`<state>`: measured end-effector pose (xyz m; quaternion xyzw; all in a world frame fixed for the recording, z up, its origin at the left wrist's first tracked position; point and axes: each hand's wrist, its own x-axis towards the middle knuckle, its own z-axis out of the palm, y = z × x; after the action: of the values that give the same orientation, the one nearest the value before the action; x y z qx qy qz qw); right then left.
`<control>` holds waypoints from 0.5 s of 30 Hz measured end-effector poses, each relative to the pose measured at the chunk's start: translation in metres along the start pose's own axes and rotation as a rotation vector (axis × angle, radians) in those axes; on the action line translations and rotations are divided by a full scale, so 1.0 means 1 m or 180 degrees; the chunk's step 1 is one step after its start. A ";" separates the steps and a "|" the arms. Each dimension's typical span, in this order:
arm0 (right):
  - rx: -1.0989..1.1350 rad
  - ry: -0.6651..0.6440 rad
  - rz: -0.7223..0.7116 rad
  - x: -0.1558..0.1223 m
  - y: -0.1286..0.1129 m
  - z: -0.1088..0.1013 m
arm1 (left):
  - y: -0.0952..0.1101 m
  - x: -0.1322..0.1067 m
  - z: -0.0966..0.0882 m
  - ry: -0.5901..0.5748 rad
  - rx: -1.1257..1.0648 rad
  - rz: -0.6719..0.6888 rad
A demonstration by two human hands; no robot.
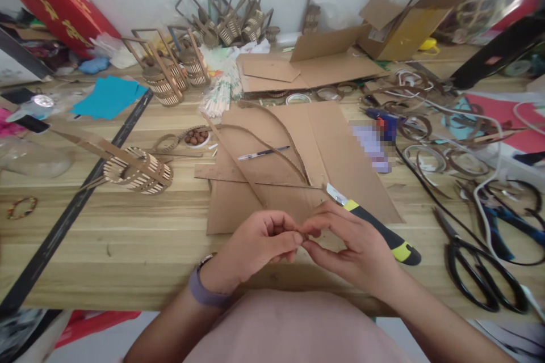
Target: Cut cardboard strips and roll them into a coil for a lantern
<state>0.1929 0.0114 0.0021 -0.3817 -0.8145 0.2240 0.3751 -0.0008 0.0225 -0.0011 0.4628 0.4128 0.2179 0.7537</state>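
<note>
My left hand point(268, 241) and my right hand point(344, 238) meet over the near edge of a cardboard sheet point(357, 176). Their fingertips pinch a small brown piece point(304, 236), mostly covered, so I cannot make out what it is. Beside my right hand lies a utility knife point(378, 229) with a black and yellow handle, its blade pointing to the far left. Brown cardboard strips point(238, 161) and a pen point(264, 153) rest on the sheet. To the left, a small woven basket point(138, 171) lies tipped on its side.
Black scissors point(472, 266) and blue-handled pliers point(502, 227) lie at the right, with cords and rolled strips. A dish of brown beads point(197, 137) stands behind. Several finished baskets point(164, 82) and a cardboard box point(409, 28) line the back. Blue paper point(108, 97) lies left.
</note>
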 end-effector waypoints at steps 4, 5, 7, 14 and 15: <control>-0.0038 -0.0196 0.0023 0.000 0.001 -0.003 | 0.001 0.000 -0.003 0.0004 0.0255 -0.0161; -0.0142 -0.0256 0.0004 -0.001 0.002 -0.003 | 0.001 0.000 -0.002 0.0089 0.0410 -0.0166; -0.0480 -0.0347 -0.0128 -0.002 0.002 -0.002 | 0.003 0.000 0.001 0.0357 0.0741 -0.0115; -0.0949 -0.0484 -0.0455 -0.002 0.000 -0.002 | 0.002 -0.001 0.007 0.0637 0.0795 0.0129; -0.0702 -0.0449 -0.0338 -0.001 0.000 -0.003 | 0.002 -0.001 0.006 0.0577 0.0657 0.0163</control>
<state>0.1954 0.0103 0.0035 -0.3603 -0.8776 0.1392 0.2840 0.0038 0.0198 0.0025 0.5267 0.4875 0.2343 0.6558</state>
